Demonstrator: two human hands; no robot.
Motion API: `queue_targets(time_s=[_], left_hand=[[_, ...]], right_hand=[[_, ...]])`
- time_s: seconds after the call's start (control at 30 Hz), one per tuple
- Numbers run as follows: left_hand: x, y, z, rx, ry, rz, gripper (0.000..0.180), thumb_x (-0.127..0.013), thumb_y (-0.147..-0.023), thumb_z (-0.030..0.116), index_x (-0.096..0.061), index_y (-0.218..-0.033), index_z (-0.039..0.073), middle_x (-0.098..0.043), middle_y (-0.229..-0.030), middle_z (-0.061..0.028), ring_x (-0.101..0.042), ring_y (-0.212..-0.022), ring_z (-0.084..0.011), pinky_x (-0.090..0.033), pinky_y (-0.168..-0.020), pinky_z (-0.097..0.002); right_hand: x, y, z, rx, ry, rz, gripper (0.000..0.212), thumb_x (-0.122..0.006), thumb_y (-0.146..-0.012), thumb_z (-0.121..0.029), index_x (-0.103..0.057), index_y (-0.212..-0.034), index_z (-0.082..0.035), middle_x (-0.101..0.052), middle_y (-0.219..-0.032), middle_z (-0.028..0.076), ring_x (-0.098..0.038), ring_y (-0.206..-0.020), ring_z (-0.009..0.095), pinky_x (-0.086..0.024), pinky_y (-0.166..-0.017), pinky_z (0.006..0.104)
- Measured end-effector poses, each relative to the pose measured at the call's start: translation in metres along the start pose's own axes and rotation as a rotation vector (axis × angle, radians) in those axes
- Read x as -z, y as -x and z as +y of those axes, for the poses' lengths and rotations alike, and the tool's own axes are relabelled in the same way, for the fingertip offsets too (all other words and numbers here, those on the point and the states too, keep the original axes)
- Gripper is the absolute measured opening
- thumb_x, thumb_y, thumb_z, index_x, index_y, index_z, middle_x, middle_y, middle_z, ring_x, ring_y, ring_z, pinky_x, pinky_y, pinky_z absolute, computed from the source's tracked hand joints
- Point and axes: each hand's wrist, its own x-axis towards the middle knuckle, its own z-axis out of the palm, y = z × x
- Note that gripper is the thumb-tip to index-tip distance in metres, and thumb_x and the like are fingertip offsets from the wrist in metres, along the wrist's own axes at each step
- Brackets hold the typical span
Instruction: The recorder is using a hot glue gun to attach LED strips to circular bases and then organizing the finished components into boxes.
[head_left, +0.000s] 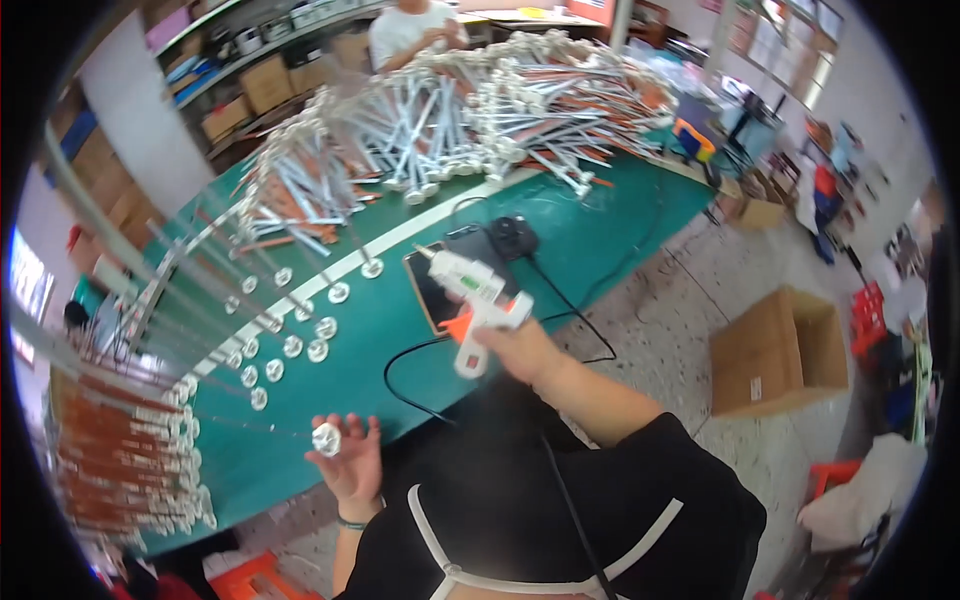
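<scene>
My right hand (515, 345) is wrapped round the grip of a white hot glue gun (478, 290) with an orange trigger. The gun's nozzle points to the far left, over the green table. Low at the left, my left hand (350, 465) has its palm up and its fingers curled about a thin rod with a round, whitish end cap (326, 440). The rod runs off to the left from the cap and looks faint. Near that hand, several similar rods with round caps (317, 350) are spread over the table, their shafts blurred.
A big heap of capped rods (430, 125) covers the far side of the green table (625, 215). Brown capped rods are stacked (125, 450) at the left. A dark tablet-like panel (430, 290) and black cable lie by the gun. Right: a cardboard box (760, 355). Behind: a person (410, 35).
</scene>
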Motion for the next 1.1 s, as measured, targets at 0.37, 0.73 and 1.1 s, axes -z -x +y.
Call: queue_targets(time_s=[0.37, 0.73, 1.1], left_hand=[[0.005, 0.019, 0.015, -0.218, -0.043, -0.001, 0.05, -0.063, -0.087, 0.041, -0.047, -0.127, 0.016, -0.053, -0.126, -0.001, -0.052, -0.113, -0.02, -0.035, -0.1, -0.0438], [-0.023, 0.048, 0.024, -0.419, -0.142, 0.106, 0.045, -0.066, -0.085, 0.042, -0.054, -0.122, 0.019, -0.06, -0.12, -0.0045, -0.054, -0.112, -0.0244, -0.037, -0.1, -0.0425], [-0.043, 0.053, 0.01, -0.209, -0.112, 0.133, 0.047, -0.069, -0.083, 0.037, -0.051, -0.117, 0.012, -0.061, -0.113, -0.0079, -0.055, -0.109, -0.023, -0.038, -0.101, -0.0423]], right_hand=[[0.223, -0.045, -0.008, 0.005, -0.143, 0.617, 0.035, -0.065, -0.088, -0.015, -0.056, -0.119, -0.002, -0.063, -0.109, 0.006, -0.062, -0.095, 0.018, -0.051, -0.08, 0.034], [0.348, -0.083, 0.004, -0.106, 0.677, 0.425, 0.049, -0.069, -0.085, -0.023, -0.053, -0.122, 0.004, -0.062, -0.107, 0.01, -0.061, -0.092, 0.021, -0.049, -0.075, 0.0306], [0.036, -0.047, -0.091, 0.256, 0.644, -0.177, 0.038, -0.068, -0.077, -0.005, -0.059, -0.114, 0.0, -0.061, -0.097, 0.01, -0.061, -0.089, 0.018, -0.048, -0.081, 0.0264]])
